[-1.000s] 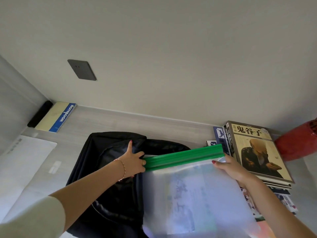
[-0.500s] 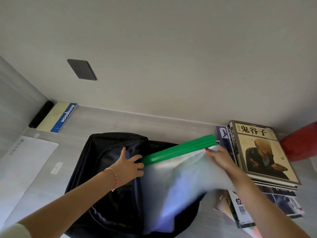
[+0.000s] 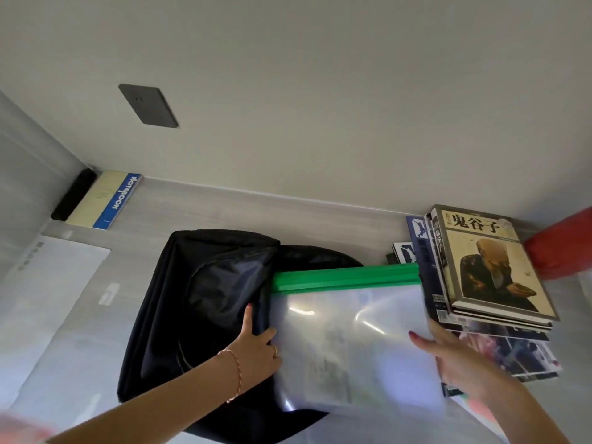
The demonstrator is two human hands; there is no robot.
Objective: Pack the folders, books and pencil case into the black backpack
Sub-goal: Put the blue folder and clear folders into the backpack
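A: Left hand [image 3: 256, 347] grips the backpack [image 3: 198, 302] flap, holding it wide. Right hand [image 3: 461, 360] grasps the clear folder [image 3: 349, 344], half over the mouth.
B: Risk?
A: Its green spine [image 3: 346, 277] could snag the rim, or nudge the books [image 3: 490, 267] just beside.

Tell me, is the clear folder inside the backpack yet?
Mostly out. The clear folder lies across the black backpack, only its left edge tucked under the flap.

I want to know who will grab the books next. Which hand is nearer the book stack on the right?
The right hand. It sits at the stack's lower left edge, holding the clear folder. The left hand is across the folder, gripping the black backpack's flap.
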